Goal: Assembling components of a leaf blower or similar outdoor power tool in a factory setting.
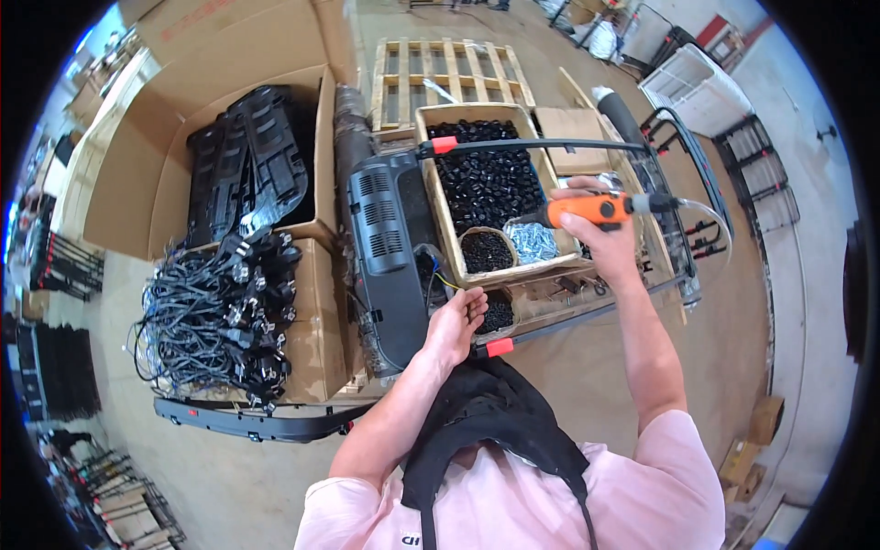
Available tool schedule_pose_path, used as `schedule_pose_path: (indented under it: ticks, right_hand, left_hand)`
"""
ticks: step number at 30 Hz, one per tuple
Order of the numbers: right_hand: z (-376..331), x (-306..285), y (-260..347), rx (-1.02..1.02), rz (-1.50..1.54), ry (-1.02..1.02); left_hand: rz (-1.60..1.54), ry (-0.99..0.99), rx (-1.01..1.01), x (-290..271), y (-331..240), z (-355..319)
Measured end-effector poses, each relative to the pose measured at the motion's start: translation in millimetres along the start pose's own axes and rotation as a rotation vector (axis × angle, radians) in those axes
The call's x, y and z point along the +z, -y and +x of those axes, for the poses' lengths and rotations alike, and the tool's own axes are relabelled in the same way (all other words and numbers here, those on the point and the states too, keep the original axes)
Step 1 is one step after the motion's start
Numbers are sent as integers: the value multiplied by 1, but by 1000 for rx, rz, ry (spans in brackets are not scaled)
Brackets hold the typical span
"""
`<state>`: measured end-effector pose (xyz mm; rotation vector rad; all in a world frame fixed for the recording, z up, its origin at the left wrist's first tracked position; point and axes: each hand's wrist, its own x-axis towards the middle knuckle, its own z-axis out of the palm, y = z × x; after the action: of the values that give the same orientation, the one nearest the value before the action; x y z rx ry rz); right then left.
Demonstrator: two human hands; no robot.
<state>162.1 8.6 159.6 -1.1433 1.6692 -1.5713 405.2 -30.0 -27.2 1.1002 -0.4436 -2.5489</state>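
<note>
Here, orange-bodied power screwdriver (596,209), tip leftward.

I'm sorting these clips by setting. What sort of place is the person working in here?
Most likely a factory or assembly workshop. The right hand holds an orange power screwdriver over a wooden tray of small black parts; a heap of black power cords and big cardboard boxes stand on a concrete floor.

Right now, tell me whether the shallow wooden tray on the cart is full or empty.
Nearly full: the shallow wooden tray holds heaped small black parts.
</note>
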Motion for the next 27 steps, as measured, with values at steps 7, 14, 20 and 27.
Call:
schedule_pose_path:
  ticks: [7, 14, 20, 27]
  right_hand:
    - [-36, -75, -6, -24, 25, -136]
    - [-39, -133, -61, 9, 127, -184]
    - [-30, -151, -114, 192, 226, -204]
    - [-37, -183, -141, 347, 250, -168]
  left_hand:
    - [632, -99, 78, -2, 26, 60]
    - [929, -166, 204, 30, -1, 98]
    - [1446, -395, 732, 41, -53, 207]
    - [1670, -718, 628, 92, -120, 319]
